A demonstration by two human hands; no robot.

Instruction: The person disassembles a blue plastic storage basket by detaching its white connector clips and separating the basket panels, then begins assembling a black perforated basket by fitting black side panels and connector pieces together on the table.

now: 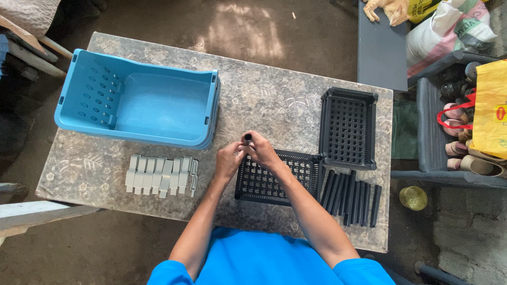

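Observation:
My left hand (228,160) and my right hand (262,150) meet at the near-left corner of a black perforated shelf tray (274,182) lying on the table. Both hands grip a short black tube (247,138) that stands upright at that corner. A row of several more black tubes (353,196) lies to the right of the tray. A second black perforated tray (348,126) sits behind them.
A stack of blue plastic bins (140,100) lies on its side at the table's left. Several grey plastic clips (161,175) sit in a row in front of it. The patterned table (264,100) ends near my body. Bags, shoes and a cat lie at the right.

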